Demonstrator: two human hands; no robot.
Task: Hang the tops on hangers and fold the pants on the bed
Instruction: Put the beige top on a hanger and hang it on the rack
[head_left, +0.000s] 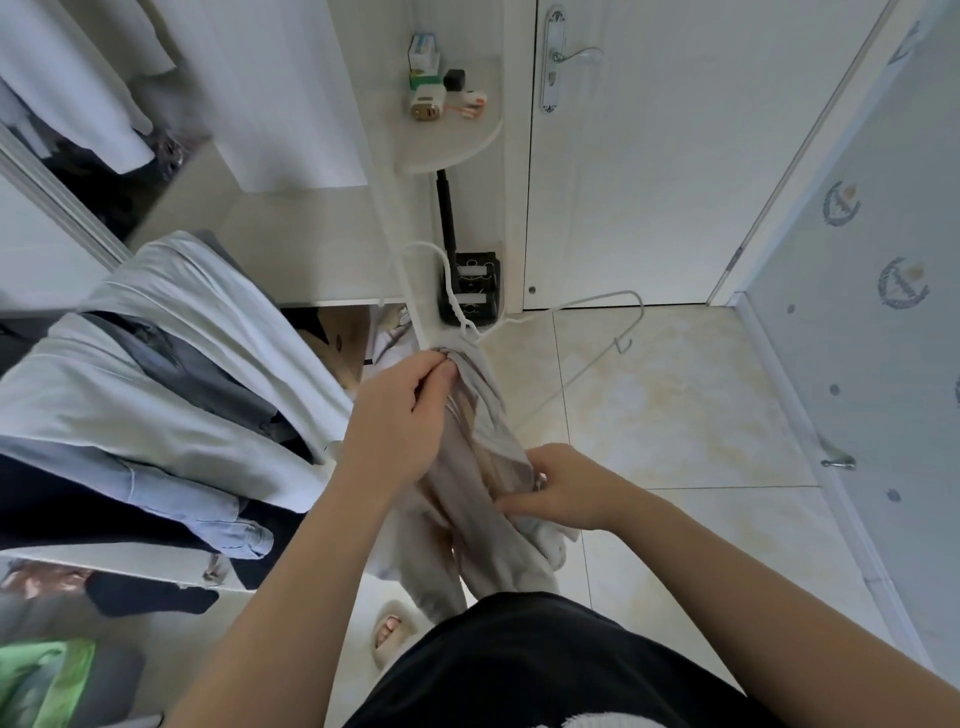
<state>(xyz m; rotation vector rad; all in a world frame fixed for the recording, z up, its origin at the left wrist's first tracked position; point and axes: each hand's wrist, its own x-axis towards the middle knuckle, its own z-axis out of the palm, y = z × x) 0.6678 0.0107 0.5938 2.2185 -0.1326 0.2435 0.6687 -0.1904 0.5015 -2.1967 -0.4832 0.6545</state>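
Tiles lie pale beneath us by the white door; our left hand pinches the grey top at its hanger, right hand grips it lower.

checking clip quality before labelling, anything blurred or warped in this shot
Head view: wide-angle warp tilts the white panelled door; light is soft, no harsh glare; the left hand, right hand and pale beige fabric top look sharp; the green cloth at lower left is smeared.

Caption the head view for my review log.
Left hand pinches the beige top at its collar by the white hanger; right hand grips it lower down.
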